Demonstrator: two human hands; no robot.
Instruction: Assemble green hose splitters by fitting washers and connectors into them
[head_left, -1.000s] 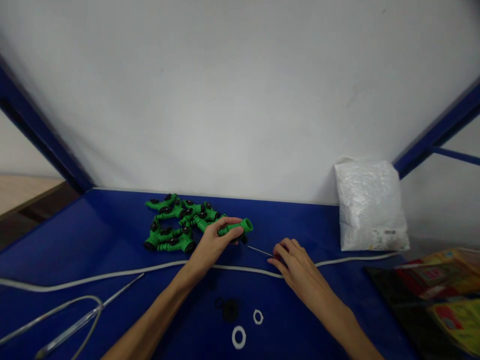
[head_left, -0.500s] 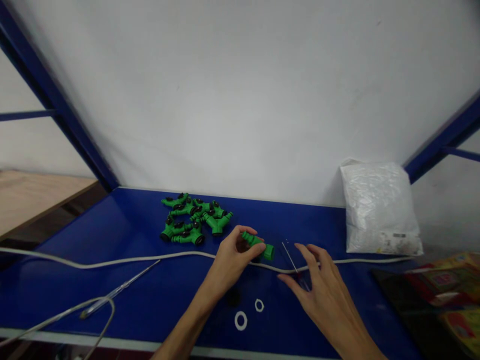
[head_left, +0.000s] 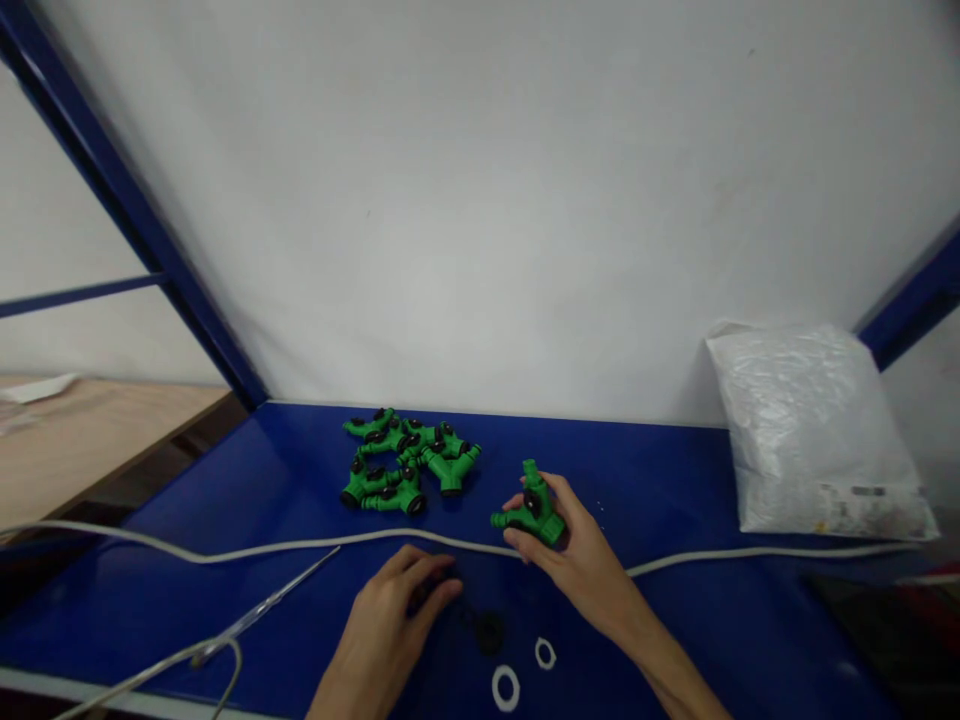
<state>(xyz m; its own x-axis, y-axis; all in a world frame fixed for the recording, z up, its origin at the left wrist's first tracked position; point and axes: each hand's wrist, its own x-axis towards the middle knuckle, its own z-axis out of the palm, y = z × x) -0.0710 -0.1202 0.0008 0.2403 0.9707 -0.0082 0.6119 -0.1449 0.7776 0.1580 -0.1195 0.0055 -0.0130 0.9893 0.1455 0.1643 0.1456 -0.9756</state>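
Observation:
My right hand [head_left: 581,560] grips a green Y-shaped hose splitter [head_left: 541,520] with a black valve knob, holding it just above the blue table. Lower and to the left, my left hand [head_left: 401,610] has its thumb and fingertips apart, with nothing visible between them. Just right of its fingertips lies a dark round ring [head_left: 490,633], hard to make out against the blue. Near it are a larger white ring [head_left: 505,689] and a smaller white ring [head_left: 545,654]. Several more green splitters [head_left: 450,472] lie in a group behind my left hand.
A pale cable [head_left: 300,545] runs across the blue table [head_left: 247,480]. At the left lie a thin clear rod-like tool [head_left: 262,607] and a looped cable [head_left: 169,655]. A white plastic package [head_left: 817,430] leans on the wall at the right. A dark item [head_left: 870,620] sits at the right edge.
The green splitter has passed from my left hand to my right. My left hand has moved down and left, away from it. The screwdriver-like tool by my right hand no longer shows.

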